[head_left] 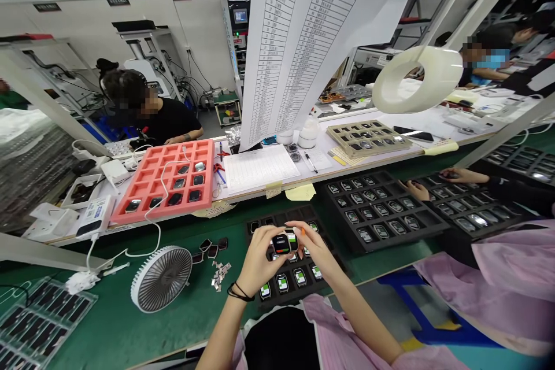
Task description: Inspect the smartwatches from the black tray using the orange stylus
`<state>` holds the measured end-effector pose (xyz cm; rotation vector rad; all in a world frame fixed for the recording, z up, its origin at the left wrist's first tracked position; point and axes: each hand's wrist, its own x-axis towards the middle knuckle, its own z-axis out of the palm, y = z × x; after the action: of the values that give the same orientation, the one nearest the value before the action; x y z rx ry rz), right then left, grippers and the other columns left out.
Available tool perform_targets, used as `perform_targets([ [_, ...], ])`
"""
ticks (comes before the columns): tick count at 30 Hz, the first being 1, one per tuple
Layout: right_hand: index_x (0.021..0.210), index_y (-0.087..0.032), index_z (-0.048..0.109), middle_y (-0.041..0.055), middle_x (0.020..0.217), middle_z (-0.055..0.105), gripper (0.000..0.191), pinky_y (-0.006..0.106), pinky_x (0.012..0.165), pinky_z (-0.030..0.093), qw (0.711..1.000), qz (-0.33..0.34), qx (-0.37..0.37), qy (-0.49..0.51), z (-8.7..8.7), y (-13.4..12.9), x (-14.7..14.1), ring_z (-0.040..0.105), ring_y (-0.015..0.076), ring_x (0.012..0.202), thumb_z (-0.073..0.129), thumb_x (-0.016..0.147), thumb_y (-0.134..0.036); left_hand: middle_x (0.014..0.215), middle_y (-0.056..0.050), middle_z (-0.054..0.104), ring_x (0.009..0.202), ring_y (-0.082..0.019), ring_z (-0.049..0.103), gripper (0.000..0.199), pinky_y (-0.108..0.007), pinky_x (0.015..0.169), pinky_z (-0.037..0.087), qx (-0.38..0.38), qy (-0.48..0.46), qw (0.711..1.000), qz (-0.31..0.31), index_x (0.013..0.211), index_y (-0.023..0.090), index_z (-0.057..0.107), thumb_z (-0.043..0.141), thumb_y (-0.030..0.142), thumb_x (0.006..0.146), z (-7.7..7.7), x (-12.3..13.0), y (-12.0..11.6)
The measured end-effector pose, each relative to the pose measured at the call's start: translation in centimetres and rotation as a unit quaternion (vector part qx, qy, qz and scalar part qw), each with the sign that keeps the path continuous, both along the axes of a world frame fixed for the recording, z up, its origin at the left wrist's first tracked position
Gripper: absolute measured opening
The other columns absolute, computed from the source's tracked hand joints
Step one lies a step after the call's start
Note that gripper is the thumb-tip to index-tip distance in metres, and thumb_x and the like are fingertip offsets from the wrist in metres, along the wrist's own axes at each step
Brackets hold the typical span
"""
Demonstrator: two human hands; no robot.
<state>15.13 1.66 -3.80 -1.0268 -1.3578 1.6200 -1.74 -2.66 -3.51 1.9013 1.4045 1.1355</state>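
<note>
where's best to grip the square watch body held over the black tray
Probably by its opposite side edges, coming from left and right, as the left hand and right hand do on the square watch body: its flat, face-up shape offers edges and leaves the face uncovered.

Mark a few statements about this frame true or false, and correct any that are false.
1. The left hand and the right hand both hold a smartwatch above a black tray. True.
2. The desk fan stands to the right of the hands. False: it is on the green mat to their left.
3. Black bands circle the left wrist. True.
4. Every compartment of the pink foam tray holds a watch. False: many compartments are empty.
</note>
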Motion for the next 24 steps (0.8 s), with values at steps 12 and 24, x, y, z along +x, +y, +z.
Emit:
perform_targets([
  [12,0.106,-0.024,0.063,0.0009,0.09,0.066,0.036,0.029,0.068,0.052,0.999,0.052,-0.002,-0.008,-0.4,-0.2,0.1,0.062,0.0166,0.077,0.074,0.074,-0.038,0.114,-0.009,0.067,0.105,-0.026,0.061,0.047,-0.042,0.089,0.045,0.116,0.155,0.981,-0.001,0.113,0.021,0.057,0.064,0.009,0.069,0.1,-0.1,0.4],
  [24,0.102,-0.02,0.068,0.004,0.086,0.069,0.042,0.029,0.073,0.052,0.951,0.168,-0.165,0.198,-0.3,0.0,0.1,0.067,0.0164,0.077,0.082,0.066,-0.036,0.113,-0.009,0.069,0.106,-0.026,0.062,0.044,-0.048,0.099,0.043,0.159,0.059,0.985,-0.016,0.113,0.023,0.057,0.07,0.02,0.071,1.0,0.0,0.0],
])
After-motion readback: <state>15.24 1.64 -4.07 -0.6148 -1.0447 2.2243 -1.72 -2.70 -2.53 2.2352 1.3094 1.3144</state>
